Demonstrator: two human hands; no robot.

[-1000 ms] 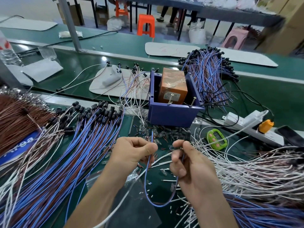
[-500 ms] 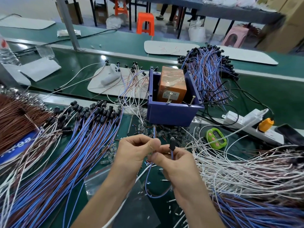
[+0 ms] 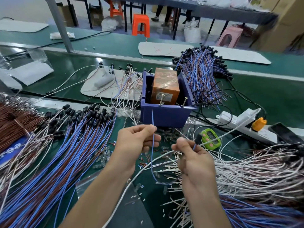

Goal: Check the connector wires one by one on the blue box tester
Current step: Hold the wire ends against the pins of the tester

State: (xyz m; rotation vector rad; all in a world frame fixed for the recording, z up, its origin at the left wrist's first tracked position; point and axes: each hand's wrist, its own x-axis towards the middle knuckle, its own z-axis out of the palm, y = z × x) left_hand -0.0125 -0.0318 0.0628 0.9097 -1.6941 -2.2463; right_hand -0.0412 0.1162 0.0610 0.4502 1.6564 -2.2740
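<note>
Head: left hand [image 3: 136, 142], right hand [image 3: 194, 160] (held apart) pinch wire [image 3: 152, 119].

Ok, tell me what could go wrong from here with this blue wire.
1. The tip of the blue wire stands free above the left hand, short of the two pins on the blue box; it may miss or slip off them.
2. Its loop hangs between the hands over loose white wires and could snag if the right hand lifts the black connector.
</note>
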